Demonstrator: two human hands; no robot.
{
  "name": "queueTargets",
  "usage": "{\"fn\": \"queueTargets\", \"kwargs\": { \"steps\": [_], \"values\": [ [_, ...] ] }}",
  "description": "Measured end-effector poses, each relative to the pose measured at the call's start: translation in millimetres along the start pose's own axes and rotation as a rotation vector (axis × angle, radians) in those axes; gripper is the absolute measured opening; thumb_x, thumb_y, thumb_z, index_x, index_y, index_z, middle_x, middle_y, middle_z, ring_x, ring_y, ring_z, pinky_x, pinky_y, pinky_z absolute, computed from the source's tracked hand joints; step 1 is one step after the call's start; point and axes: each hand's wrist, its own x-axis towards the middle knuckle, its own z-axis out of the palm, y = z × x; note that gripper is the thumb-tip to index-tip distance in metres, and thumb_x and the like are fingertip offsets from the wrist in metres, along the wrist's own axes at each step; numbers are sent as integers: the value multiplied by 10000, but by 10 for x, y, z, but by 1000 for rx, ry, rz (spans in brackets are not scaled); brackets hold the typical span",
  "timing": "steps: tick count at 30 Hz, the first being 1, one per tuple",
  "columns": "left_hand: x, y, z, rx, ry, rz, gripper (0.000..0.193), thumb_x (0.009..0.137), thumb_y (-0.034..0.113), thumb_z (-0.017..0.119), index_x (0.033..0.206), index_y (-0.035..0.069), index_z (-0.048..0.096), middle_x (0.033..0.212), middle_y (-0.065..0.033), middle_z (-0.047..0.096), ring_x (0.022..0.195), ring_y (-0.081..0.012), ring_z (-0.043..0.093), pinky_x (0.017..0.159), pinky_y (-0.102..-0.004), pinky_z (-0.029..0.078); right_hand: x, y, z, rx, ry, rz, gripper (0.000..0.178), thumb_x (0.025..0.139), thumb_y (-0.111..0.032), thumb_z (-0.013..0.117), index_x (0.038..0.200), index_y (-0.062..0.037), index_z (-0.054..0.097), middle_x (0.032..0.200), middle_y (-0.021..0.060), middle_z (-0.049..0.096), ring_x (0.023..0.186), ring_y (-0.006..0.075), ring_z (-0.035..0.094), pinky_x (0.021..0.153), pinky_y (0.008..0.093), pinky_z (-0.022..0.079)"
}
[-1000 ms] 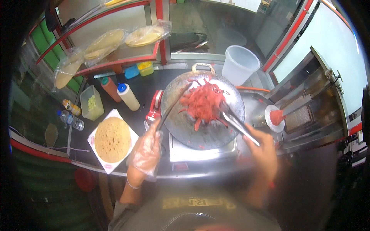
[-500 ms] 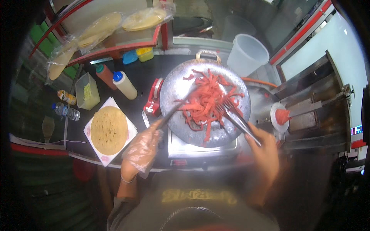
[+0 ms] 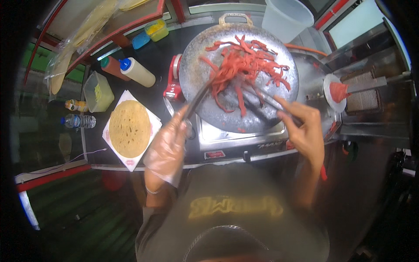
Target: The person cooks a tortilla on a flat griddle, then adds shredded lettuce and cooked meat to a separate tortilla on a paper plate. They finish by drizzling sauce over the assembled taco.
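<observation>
My left hand (image 3: 168,146), in a clear plastic glove, is closed around a long, dark, narrow utensil (image 3: 199,97). Its far end reaches into a heap of red meat strips (image 3: 246,61) on a round metal griddle pan (image 3: 194,43). My bare right hand (image 3: 306,126) grips metal tongs (image 3: 273,101), whose ends are blurred at the lower side of the heap. Some strips lie spread toward the pan's right and far sides. Under the pan is a steel gas stove (image 3: 227,143).
Left of the stove, a flatbread (image 3: 129,129) lies on white paper (image 3: 153,124). Beyond it stand sauce bottles (image 3: 139,73) and a tub of shredded greens (image 3: 104,98). A white bucket (image 3: 286,19) is behind the pan. To the right, red meat (image 3: 338,92) sits on a spit beside a grill burner (image 3: 362,96).
The view has shifted, so the pan and counter sit higher in it. The strips have been pushed about, with more spread to the far right. Both hands keep their utensils.
</observation>
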Motion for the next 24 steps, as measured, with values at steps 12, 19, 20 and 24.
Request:
{"fn": "queueTargets", "kwargs": {
  "steps": [12,19,20,24],
  "values": [
    [218,-18,314,245,14,98,506,1159,342,474,1584,72,517,1263,-307,706,1088,-433,711,961,-444,545,46,160,-14,52,208,-11,397,968,-88,733,1351,16,719,925,260,772,804,312,770,770,448,550],
    [-49,81,37,-44,85,-13,499,1158,309,533,1575,34,551,1013,1,636,900,-119,564,819,-293,485,-325,-45,-435,-16,44,-16,421,955,-141,774,1359,-28,737,859,179,744,690,335,657,733,418,522],
    [-48,62,64,57,74,15,500,1158,307,537,1575,33,552,1009,14,621,892,-105,550,808,-273,473,-353,-35,-410,-65,78,-69,416,957,-148,768,1357,-36,742,862,181,739,714,346,660,752,426,521],
    [-19,104,279,-80,-34,-96,504,1150,319,560,1575,48,558,998,29,602,867,-66,525,770,-232,446,-199,243,-170,-84,82,-180,382,967,-176,732,1338,-92,769,942,186,727,838,401,659,836,470,506]
  ]
}}
